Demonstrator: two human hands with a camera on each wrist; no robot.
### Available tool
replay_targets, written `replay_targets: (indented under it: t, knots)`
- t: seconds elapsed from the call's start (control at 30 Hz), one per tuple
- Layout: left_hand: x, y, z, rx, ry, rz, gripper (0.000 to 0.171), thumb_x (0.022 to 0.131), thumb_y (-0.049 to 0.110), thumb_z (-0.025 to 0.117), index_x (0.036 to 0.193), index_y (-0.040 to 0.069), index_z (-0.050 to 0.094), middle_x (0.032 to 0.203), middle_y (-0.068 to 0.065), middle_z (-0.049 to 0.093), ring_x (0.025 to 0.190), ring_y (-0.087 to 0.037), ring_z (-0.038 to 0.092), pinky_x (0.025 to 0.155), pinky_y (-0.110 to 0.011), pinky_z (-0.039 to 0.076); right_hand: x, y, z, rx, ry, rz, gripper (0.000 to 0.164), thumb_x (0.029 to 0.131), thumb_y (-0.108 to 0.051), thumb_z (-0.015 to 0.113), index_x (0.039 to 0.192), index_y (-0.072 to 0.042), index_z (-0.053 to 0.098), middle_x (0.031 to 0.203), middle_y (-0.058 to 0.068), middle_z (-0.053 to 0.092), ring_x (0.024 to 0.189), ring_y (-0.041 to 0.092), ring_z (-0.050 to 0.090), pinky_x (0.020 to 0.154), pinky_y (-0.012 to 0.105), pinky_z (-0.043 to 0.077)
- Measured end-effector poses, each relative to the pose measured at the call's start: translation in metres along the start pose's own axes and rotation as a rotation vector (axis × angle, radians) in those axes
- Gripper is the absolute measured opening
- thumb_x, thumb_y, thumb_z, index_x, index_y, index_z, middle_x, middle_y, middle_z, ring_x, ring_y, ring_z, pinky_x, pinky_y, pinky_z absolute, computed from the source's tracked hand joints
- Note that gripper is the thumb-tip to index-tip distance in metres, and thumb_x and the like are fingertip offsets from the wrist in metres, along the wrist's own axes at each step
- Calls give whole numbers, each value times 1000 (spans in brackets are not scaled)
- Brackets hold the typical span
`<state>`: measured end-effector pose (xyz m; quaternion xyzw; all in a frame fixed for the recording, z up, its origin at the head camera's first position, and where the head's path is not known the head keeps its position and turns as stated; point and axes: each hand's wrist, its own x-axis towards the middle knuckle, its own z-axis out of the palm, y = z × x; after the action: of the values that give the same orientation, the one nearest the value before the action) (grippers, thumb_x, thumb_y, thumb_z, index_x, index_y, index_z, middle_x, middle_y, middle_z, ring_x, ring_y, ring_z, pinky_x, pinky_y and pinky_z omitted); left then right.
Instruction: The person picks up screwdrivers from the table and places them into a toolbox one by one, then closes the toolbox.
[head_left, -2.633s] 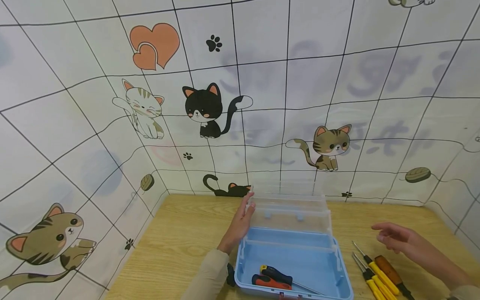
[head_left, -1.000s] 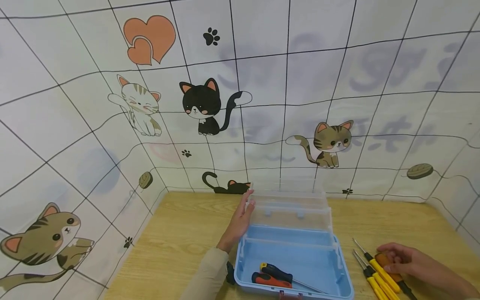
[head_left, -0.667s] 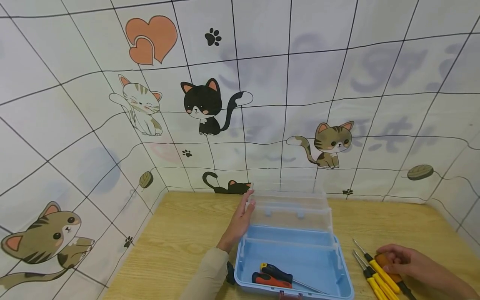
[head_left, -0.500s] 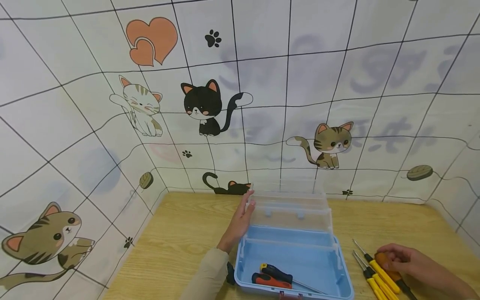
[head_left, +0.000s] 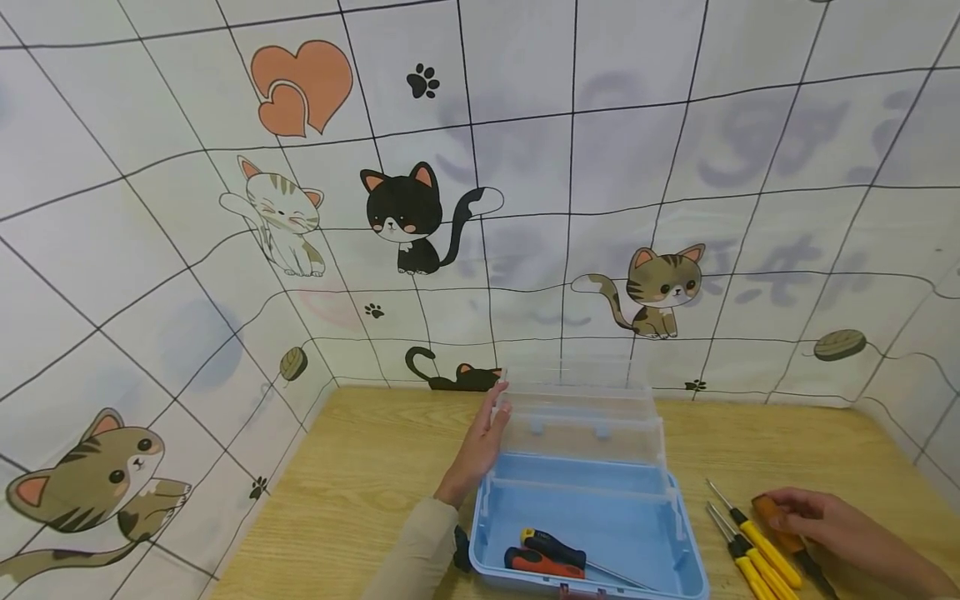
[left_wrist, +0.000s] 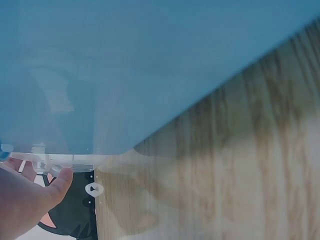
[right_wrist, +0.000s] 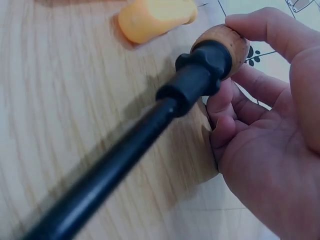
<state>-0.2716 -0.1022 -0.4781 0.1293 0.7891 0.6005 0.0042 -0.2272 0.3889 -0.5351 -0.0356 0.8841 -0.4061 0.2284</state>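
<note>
My left hand [head_left: 477, 437] holds the left edge of the clear lid [head_left: 581, 442] of a light blue toolbox [head_left: 585, 517], thumb in front and other fingers behind. The lid stands raised. In the box lie a red-and-black screwdriver [head_left: 543, 564] and a black screwdriver [head_left: 553, 547] with a yellow end. On the right, my right hand [head_left: 832, 529] pinches the brown wooden handle of a screwdriver [right_wrist: 225, 42]. Its black collar and shaft point back towards me; the tip is out of view. Three yellow-handled tools [head_left: 765, 546] with thin metal shafts lie just left of that hand.
Wood-grain table [head_left: 360, 492] under everything. A wall covering [head_left: 540, 183] with printed cats and grid lines closes off the back and both sides. A small dark object [head_left: 461, 550] sits against the box's left side, partly hidden by the left sleeve.
My right hand has come down from above the yellow tools and taken hold of the wooden handle, which has shifted slightly just now. The left hand stays on the lid.
</note>
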Motion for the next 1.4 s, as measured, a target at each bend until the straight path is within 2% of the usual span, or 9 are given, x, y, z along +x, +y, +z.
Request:
replay_targets:
  t: [0.1,0.27,0.43,0.57,0.7,0.8,0.97,1.23,1.4]
  knots:
    - [0,1,0,4,-10,0,46,109,33,38,154,27,30,163,-7,22,148,-33,23,116,-62,18,-1,-2,-1,4,3,9,57,102,-31,55,132,17,48,128,31,56,111,33,58,87,43,54]
    - [2,-1,-2,17,-26,2,47,109,32,37,155,26,28,164,-8,20,149,-35,20,115,-65,18,-4,-6,-2,-2,14,-10,61,104,-34,50,135,17,43,132,35,51,113,33,57,80,31,53]
    - [10,-22,0,14,-17,-24,47,108,39,37,154,35,27,164,-5,21,148,-35,24,114,-65,19,-4,-11,0,-15,16,-54,55,105,-31,49,133,16,46,129,32,54,112,33,58,78,29,52]
    - [14,-36,1,10,-10,-39,46,106,48,37,151,44,27,162,-1,24,146,-32,27,114,-65,21,-5,-14,1,-11,16,-66,53,104,-30,50,133,15,46,127,29,56,104,19,59,76,27,52]
    - [14,-34,0,3,-23,-27,46,105,50,38,149,45,29,161,-1,26,146,-32,27,113,-65,22,-5,-15,3,-20,29,-63,53,104,-29,51,133,14,46,129,29,55,103,14,57,76,24,52]
    - [14,-31,-2,7,-38,-31,45,106,46,38,150,42,29,161,-4,26,146,-33,25,113,-65,22,-6,-16,4,-5,37,-55,54,103,-30,52,135,13,46,131,31,53,103,11,57,76,24,52]
    - [14,-30,-2,18,-29,-32,45,105,48,39,150,41,30,159,-4,28,146,-32,26,113,-64,24,-7,-13,4,57,17,-87,56,105,-30,50,138,14,40,131,32,52,92,-5,53,75,26,53]
    - [13,-27,1,97,10,1,47,106,50,35,151,38,30,160,-6,28,145,-35,27,112,-65,25,-6,-10,2,39,17,-145,53,105,-27,49,139,14,40,133,36,51,92,-12,52,75,23,53]
    - [14,-29,2,111,11,-2,47,105,52,34,151,41,29,160,-5,29,145,-34,28,112,-64,25,-6,-12,2,-7,47,-121,57,105,-32,50,141,11,40,133,33,53,93,-13,50,74,21,52]
